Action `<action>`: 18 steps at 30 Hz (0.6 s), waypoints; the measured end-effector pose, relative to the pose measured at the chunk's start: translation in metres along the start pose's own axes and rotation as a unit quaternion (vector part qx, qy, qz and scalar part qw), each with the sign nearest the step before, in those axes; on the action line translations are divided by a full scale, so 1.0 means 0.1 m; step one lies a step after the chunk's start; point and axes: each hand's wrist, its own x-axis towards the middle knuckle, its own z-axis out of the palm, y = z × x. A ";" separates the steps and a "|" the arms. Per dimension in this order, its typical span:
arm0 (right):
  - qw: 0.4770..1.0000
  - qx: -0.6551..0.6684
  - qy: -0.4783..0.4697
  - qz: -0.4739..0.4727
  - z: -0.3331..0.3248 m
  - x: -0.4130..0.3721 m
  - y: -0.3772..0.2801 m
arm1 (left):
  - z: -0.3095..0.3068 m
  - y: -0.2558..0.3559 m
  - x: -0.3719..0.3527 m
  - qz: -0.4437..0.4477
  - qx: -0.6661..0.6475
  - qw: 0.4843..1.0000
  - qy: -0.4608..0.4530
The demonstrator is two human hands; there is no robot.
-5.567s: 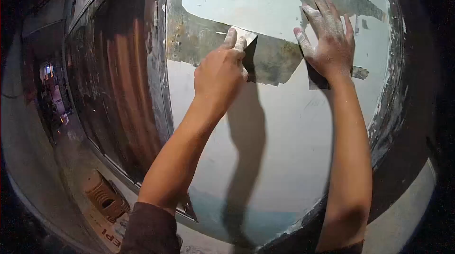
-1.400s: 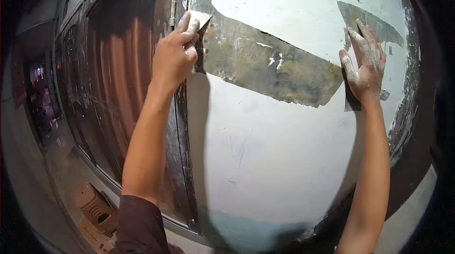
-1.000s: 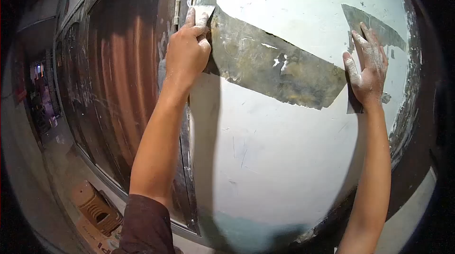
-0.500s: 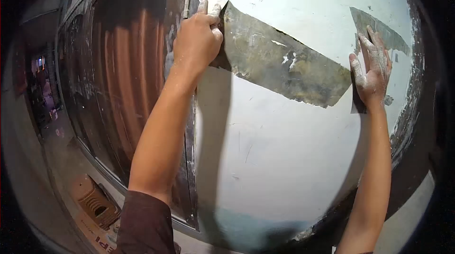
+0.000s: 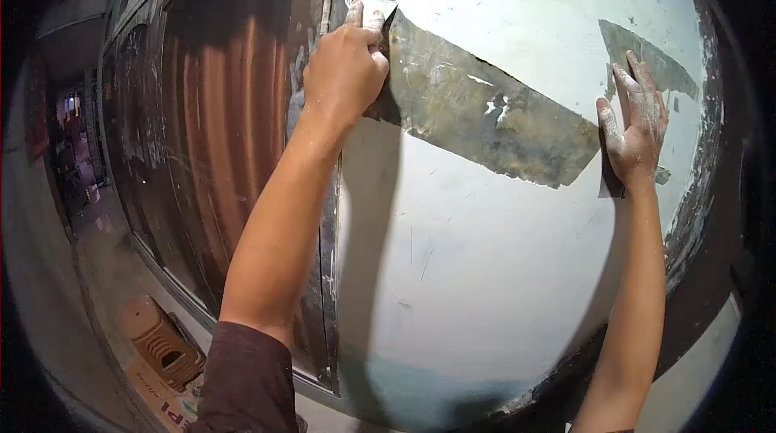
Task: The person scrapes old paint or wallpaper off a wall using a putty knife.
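Note:
My left hand [image 5: 346, 69] is closed around a putty knife whose pale blade [image 5: 380, 6] lies against the panel's upper left edge, close to the door frame. Most of the knife's handle is hidden in my fist. White dust coats the fingers of both hands. My right hand [image 5: 634, 126] rests on the panel at the right with its fingers stretched out, holding nothing. Between the hands runs a bare grey-brown patch [image 5: 493, 106] with ragged edges, where the white coating [image 5: 469, 247] is gone. Smaller bare patches show above my left hand and behind my right fingers.
Left of the panel stands a dark wooden door [image 5: 186, 110] with a reddish-brown curtain [image 5: 230, 102] and a metal hinge [image 5: 326, 9]. On the floor at lower left, a brown plastic stool [image 5: 162, 344] lies near a printed cardboard box [image 5: 158, 397].
The whole view has shifted slightly down and to the right. Both hands keep nearly the same places on the panel, and the bare patches look unchanged.

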 end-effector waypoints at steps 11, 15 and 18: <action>1.000 0.012 -0.009 0.008 -0.02 0.01 -0.01 | 0.08 -0.05 -0.02 0.030 0.000 0.999 0.045; 1.000 -0.006 -0.006 -0.002 0.00 0.00 0.00 | -0.01 0.05 0.03 0.002 0.002 1.000 0.014; 1.000 -0.006 -0.002 -0.005 0.00 -0.01 0.01 | -0.01 0.05 -0.02 0.002 -0.001 1.000 0.011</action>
